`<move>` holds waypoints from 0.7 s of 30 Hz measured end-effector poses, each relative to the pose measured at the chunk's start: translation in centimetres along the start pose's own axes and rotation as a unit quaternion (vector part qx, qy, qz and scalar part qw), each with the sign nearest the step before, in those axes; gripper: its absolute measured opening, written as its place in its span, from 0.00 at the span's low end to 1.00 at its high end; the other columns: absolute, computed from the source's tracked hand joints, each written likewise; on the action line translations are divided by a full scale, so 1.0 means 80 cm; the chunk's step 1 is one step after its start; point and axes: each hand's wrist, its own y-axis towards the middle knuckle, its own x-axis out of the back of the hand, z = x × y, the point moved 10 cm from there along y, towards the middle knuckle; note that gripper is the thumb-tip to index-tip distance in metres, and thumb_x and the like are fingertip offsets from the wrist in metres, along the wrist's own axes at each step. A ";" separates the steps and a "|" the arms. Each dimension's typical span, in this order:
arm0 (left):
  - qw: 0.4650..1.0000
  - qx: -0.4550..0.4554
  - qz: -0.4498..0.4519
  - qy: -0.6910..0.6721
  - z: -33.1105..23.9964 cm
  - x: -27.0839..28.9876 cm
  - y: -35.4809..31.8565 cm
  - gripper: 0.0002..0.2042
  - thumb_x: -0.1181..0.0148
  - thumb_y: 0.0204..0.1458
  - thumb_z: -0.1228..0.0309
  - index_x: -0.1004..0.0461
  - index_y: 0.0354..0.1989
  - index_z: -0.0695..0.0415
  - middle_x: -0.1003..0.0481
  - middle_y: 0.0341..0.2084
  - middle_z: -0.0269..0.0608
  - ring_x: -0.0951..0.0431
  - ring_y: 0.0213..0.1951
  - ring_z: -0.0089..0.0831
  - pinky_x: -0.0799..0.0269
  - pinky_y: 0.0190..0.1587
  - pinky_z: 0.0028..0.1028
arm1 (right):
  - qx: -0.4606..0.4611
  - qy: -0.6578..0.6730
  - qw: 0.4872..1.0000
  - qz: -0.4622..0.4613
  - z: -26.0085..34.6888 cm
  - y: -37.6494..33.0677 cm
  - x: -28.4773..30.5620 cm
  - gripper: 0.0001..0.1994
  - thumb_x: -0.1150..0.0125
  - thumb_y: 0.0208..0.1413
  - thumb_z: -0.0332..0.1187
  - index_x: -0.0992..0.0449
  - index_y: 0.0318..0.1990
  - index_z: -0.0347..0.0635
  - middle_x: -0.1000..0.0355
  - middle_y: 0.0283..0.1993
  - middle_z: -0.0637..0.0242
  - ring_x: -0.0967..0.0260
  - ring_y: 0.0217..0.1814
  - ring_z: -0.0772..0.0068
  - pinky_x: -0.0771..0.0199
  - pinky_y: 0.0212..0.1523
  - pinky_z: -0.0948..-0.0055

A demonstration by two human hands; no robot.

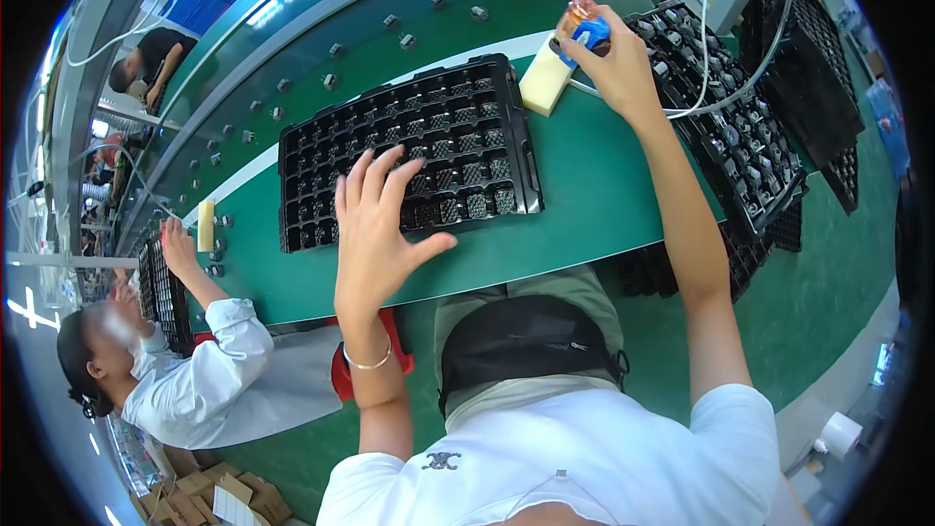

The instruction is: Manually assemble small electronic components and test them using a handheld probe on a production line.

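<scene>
Over black tray [409,151]: left hand [375,224] splayed, grip released; right hand [614,63] clenched on blue-orange tool [581,27], possibly dispenser.

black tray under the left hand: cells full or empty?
Mostly full. The black tray shows small grey parts in most cells; the left hand, fingers spread, hides the lower-left ones, so those I cannot tell.
</scene>
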 end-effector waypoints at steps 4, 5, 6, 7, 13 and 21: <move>0.989 0.086 0.035 0.118 0.037 -0.023 -0.037 0.27 0.26 0.34 0.67 0.27 0.47 0.53 0.36 0.61 0.43 0.43 0.66 0.47 0.53 0.67 0.54 | -0.008 -0.133 0.990 0.049 -0.011 -0.002 -0.027 0.21 0.32 0.49 0.42 0.26 0.47 0.38 0.24 0.30 0.61 0.25 0.31 0.72 0.27 0.35 0.72; 0.991 0.073 0.030 0.111 0.035 -0.023 -0.036 0.25 0.27 0.35 0.69 0.27 0.46 0.53 0.37 0.61 0.44 0.43 0.67 0.47 0.54 0.67 0.55 | -0.008 -0.180 0.982 0.048 -0.015 -0.005 -0.032 0.22 0.33 0.49 0.43 0.26 0.47 0.40 0.24 0.30 0.60 0.24 0.30 0.68 0.27 0.35 0.70; 0.993 0.062 0.024 0.100 0.032 -0.019 -0.038 0.24 0.27 0.36 0.70 0.27 0.45 0.53 0.36 0.61 0.45 0.41 0.66 0.48 0.53 0.67 0.55 | 0.025 -0.242 0.970 0.021 -0.015 -0.006 -0.033 0.22 0.33 0.47 0.46 0.26 0.46 0.44 0.25 0.30 0.58 0.25 0.30 0.61 0.27 0.34 0.67; 0.997 0.052 0.005 0.063 0.030 -0.007 -0.039 0.24 0.27 0.35 0.70 0.27 0.44 0.55 0.35 0.60 0.46 0.40 0.65 0.48 0.51 0.66 0.53 | 0.024 -0.244 0.969 0.022 -0.015 -0.005 -0.033 0.22 0.33 0.47 0.46 0.26 0.46 0.44 0.25 0.30 0.58 0.25 0.30 0.61 0.27 0.34 0.67; 0.987 0.026 -0.146 -0.068 -0.005 0.101 -0.047 0.23 0.30 0.34 0.75 0.28 0.43 0.64 0.29 0.54 0.51 0.27 0.53 0.43 0.32 0.53 0.34 | 0.027 -0.262 0.965 0.003 -0.013 -0.017 -0.021 0.20 0.35 0.48 0.46 0.26 0.46 0.46 0.24 0.31 0.60 0.24 0.31 0.59 0.26 0.35 0.64; 0.808 0.061 -0.426 -0.403 0.100 0.209 -0.258 0.39 0.30 0.44 0.70 0.43 0.65 0.70 0.33 0.58 0.56 0.30 0.58 0.46 0.35 0.61 0.45 | 0.045 -0.243 0.969 -0.004 -0.005 -0.020 -0.028 0.20 0.34 0.47 0.43 0.26 0.45 0.44 0.24 0.32 0.58 0.25 0.32 0.58 0.26 0.35 0.63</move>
